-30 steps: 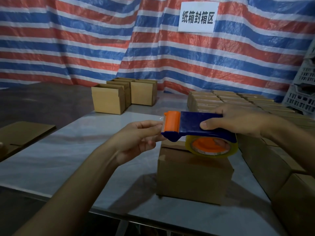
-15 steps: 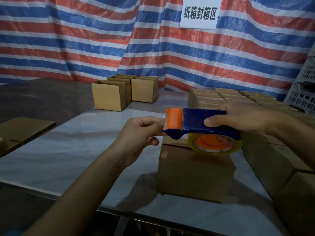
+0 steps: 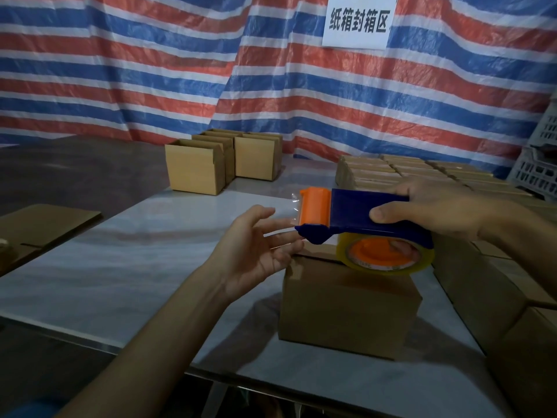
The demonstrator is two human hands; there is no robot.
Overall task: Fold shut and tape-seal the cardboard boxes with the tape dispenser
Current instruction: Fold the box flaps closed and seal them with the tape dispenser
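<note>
Now the right hand (image 3: 437, 211) grips the blue body of the tape dispenser (image 3: 355, 211) from above and holds it level over the cardboard box (image 3: 346, 309), its orange roller end pointing to 9 o'clock. The left hand (image 3: 256, 248) is open, fingers straight, just beside the loose clear tape (image 3: 294, 206), probably to pull it out; if it touches, I cannot tell. The cardboard box stands on the desk (image 3: 105, 267) at 5 o'clock from this hand, plain brown, top seemingly folded shut, no tape visible.
</note>
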